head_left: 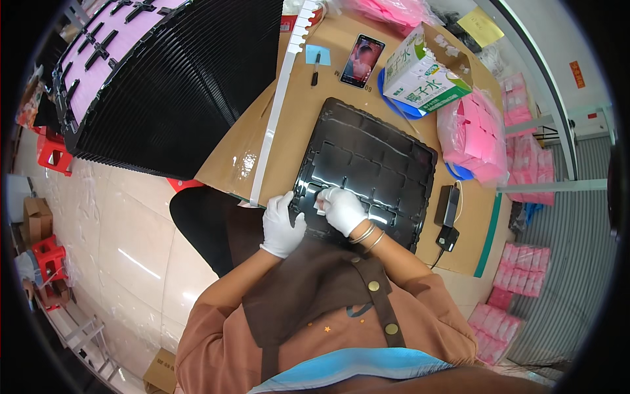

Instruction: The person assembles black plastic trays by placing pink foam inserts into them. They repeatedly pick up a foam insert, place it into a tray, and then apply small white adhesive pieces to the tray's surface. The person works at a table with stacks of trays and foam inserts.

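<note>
A shiny black plastic tray (367, 157) with moulded compartments lies tilted on the brown work table. My left hand (282, 226), in a white glove, grips the tray's near left edge, its thumb bent in toward the tray. Over the tray's near left compartments is my right hand (342, 210), also in a white glove, with bracelets at its wrist. Its fingers are pinched together low over the tray. A small whitish piece shows at the fingertips, too small to name.
A tall stack of black trays (190, 79) with pink contents on top stands left. A white notched strip (275, 131) crosses the table (256, 144). Beyond lie a phone (362, 60), a pen (315, 69), an open carton (426, 72), pink bagged packs (474, 134) and a power adapter (447, 207).
</note>
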A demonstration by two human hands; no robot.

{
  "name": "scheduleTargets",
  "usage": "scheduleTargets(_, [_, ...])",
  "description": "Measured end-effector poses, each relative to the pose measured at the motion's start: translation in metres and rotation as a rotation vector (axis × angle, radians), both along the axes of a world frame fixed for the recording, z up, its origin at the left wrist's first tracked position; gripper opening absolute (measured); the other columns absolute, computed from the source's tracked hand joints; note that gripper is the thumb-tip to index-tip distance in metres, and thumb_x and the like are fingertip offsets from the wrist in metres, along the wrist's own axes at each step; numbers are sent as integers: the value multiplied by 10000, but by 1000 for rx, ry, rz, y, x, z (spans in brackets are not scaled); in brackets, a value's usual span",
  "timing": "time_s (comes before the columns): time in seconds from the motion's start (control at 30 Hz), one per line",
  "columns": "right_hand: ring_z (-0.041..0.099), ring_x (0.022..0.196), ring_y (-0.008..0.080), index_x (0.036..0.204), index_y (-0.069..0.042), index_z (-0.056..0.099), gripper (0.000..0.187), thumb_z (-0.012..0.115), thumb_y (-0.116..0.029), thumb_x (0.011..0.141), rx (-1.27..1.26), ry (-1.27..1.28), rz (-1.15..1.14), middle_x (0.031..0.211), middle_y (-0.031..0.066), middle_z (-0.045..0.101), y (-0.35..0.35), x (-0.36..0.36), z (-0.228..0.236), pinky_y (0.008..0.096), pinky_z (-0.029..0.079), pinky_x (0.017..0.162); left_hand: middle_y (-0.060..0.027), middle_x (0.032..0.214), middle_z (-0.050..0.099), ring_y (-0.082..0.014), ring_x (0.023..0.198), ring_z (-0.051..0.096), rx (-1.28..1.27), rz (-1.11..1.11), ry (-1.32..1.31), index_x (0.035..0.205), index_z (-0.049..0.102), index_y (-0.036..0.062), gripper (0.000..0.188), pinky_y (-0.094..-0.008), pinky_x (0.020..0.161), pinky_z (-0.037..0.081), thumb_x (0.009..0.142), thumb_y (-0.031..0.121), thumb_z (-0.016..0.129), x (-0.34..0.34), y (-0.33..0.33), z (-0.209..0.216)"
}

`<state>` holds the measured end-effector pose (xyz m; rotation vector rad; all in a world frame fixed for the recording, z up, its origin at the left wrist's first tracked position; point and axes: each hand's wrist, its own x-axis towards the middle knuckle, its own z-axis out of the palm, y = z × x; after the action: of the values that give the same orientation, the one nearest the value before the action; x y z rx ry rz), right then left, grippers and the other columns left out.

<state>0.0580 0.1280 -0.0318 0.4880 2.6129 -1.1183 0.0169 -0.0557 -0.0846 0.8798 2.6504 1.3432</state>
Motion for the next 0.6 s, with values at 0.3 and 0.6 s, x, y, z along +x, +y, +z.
scheduleTargets(0.3, [659,757,362,836,-14,659,83,625,-74,790,-20,34,-70,776,203,658,0,-4,3,406,525,711,-198,1119,491,-368,1047,504,17,-2,8,1262,466,-14,593,-457,879,419,734,156,674,1,0,-2])
scheduleTargets(0.6, [651,745,381,812,-20,669,103,628,-114,801,195,159,28,795,212,649,-15,8,7,441,524,687,-202,1116,496,-370,1059,505,-13,-4,0,1260,462,-9,588,-453,888,428,734,135,681,1,1,0])
